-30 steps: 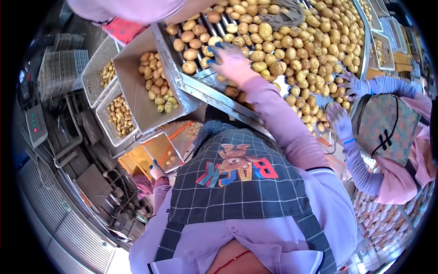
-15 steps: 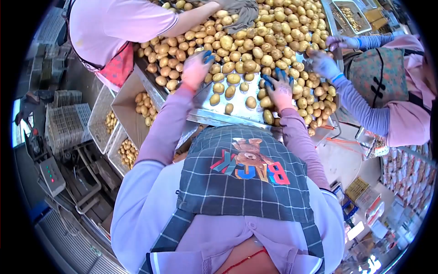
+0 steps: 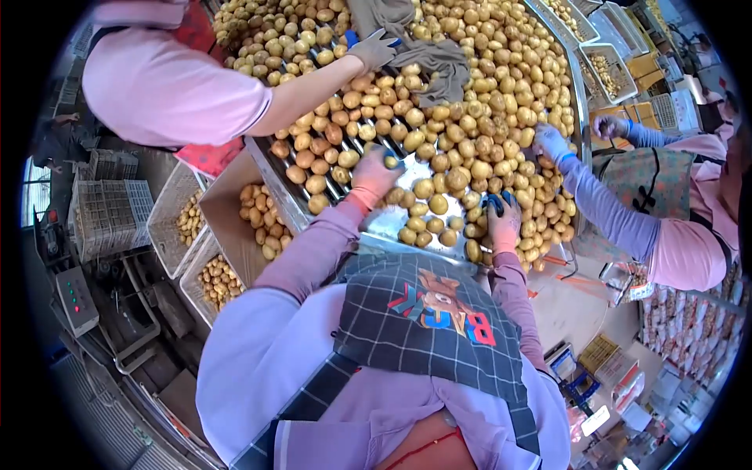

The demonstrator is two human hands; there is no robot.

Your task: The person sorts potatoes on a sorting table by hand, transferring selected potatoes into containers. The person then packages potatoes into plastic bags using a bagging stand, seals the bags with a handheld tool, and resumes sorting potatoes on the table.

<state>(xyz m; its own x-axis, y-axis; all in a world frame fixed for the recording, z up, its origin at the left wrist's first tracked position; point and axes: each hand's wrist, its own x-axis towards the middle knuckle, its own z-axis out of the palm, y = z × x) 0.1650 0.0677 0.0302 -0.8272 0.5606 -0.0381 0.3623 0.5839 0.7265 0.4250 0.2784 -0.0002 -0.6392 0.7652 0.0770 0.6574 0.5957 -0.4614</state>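
Many potatoes (image 3: 501, 94) cover a metal sorting table (image 3: 388, 223), with bare metal showing between my hands. My left hand (image 3: 373, 178), in a glove with blue fingertips, is at the table's left part. Its fingers curl round a potato (image 3: 391, 162). My right hand (image 3: 504, 225), gloved the same way, rests on the potatoes at the right front, its fingers apart and bent downward. Several loose potatoes (image 3: 424, 188) lie on the metal between the two hands.
A co-worker's gloved hand (image 3: 374, 52) reaches in from the left beside a grey cloth (image 3: 442, 66). Another co-worker's gloved hand (image 3: 553, 143) touches potatoes at the right. A cardboard box (image 3: 227, 192) and white crates (image 3: 168, 219) with potatoes stand at the left.
The view has shifted. My left hand has moved inward and now has a potato in its fingers. Potatoes have gathered on the metal between my hands. The left co-worker's hand has come into fuller view.
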